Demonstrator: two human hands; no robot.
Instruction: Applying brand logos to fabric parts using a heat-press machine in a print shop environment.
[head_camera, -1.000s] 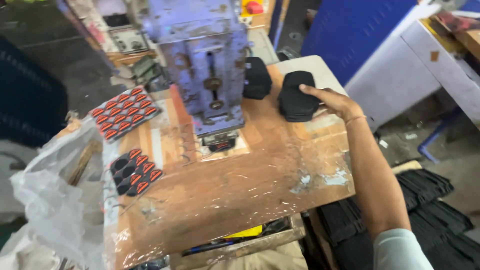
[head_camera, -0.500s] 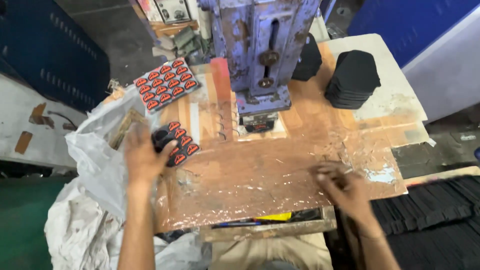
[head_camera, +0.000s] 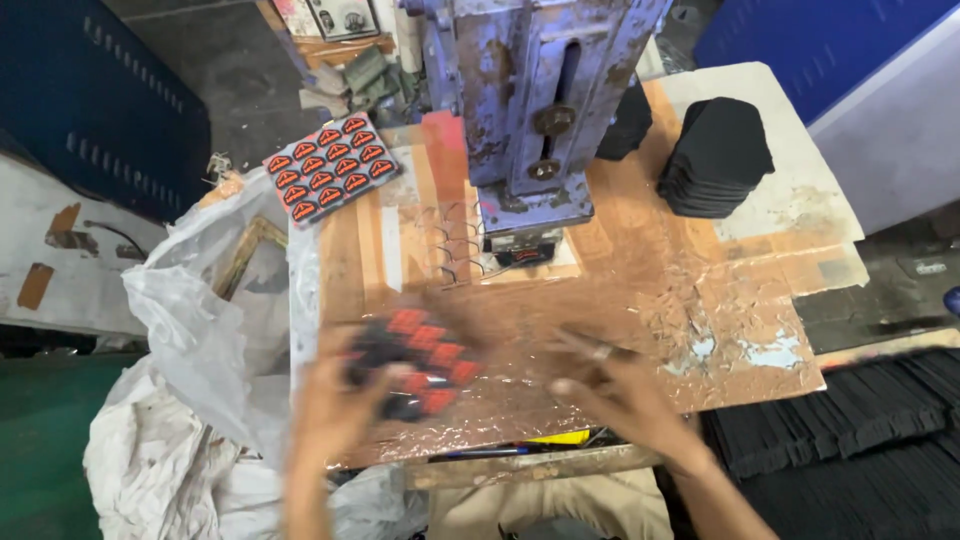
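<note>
Two hands work at the near edge of the bench (head_camera: 700, 300), both blurred by motion. The left hand (head_camera: 335, 410) is on the near left side of a black sheet of red badges (head_camera: 415, 362), which lies flat on the taped bench top in front of the blue press (head_camera: 535, 110); its fingers look curled at the sheet's edge, but the blur hides whether they actually pinch it. The right hand (head_camera: 625, 395) hovers just right of the sheet with fingers spread and nothing visibly held. Handling such a thin, floppy sheet well seems to call for support from both sides, kept flat so the badges do not peel or shift. A second sheet of badges (head_camera: 330, 168) lies well apart at the far left corner, and a stack of black pieces (head_camera: 715, 155) sits far right.
</note>
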